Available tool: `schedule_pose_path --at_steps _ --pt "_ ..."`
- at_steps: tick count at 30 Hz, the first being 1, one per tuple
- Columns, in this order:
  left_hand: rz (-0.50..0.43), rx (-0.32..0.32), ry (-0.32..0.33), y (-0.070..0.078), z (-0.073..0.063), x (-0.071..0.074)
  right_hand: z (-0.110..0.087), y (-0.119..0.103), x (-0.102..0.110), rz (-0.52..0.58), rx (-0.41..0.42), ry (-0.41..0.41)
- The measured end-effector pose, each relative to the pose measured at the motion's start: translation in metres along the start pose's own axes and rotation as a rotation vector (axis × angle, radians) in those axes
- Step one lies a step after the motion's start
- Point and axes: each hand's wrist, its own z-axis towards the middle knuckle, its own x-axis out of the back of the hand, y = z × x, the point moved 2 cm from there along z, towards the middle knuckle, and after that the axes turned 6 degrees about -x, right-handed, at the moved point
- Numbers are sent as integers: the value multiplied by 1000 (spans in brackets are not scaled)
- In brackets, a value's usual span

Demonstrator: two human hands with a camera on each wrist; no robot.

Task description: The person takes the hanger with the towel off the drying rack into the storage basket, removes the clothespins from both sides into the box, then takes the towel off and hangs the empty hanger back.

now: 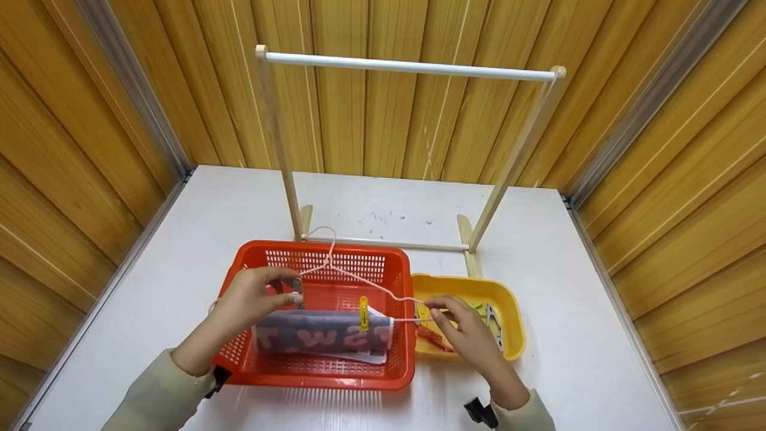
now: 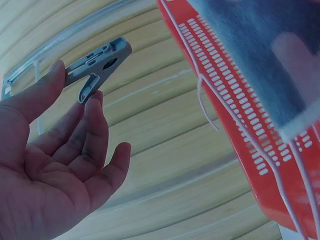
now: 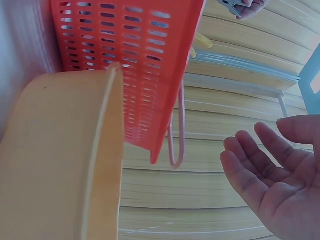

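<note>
A grey clothespin [image 1: 298, 290] is pinched between the thumb and fingertips of my left hand [image 1: 254, 296], above the left part of a dark cloth [image 1: 323, 338] with pink letters. The cloth hangs folded over the lower bar of a pink clothes hanger [image 1: 365, 281]. A yellow clothespin [image 1: 364, 314] grips the cloth near its right end. My right hand [image 1: 464, 329] is by the hanger's right end; in the right wrist view its fingers [image 3: 245, 170] are loosely bent and apart from the hanger [image 3: 181, 130], with nothing held.
The hanger and cloth lie over a red perforated basket [image 1: 323, 381]. To its right sits a yellow bin [image 1: 519, 317] with several clothespins in it. A wooden rack [image 1: 281, 143] with a white top rod [image 1: 413, 66] stands behind on the white table [image 1: 574, 299].
</note>
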Motion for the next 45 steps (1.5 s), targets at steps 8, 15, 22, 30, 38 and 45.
schedule_pose_path --at_steps 8,15,22,30,38,45 --pt "-29 -25 2 18 -3 -11 -3 -12 -3 88 42 -10" --pt "-74 -79 -15 32 -1 -22 -4 -19 -9 183 84 -27" --pt "-88 -147 -39 45 2 -34 -3 -29 -11 194 52 -48" --pt "-135 -216 -30 57 10 -48 2 -46 -13 121 175 -1" --pt "-180 -271 -31 69 17 -65 4 -58 -21 81 261 5" --pt "-228 -307 -21 73 19 -76 4 -64 -26 83 413 80"
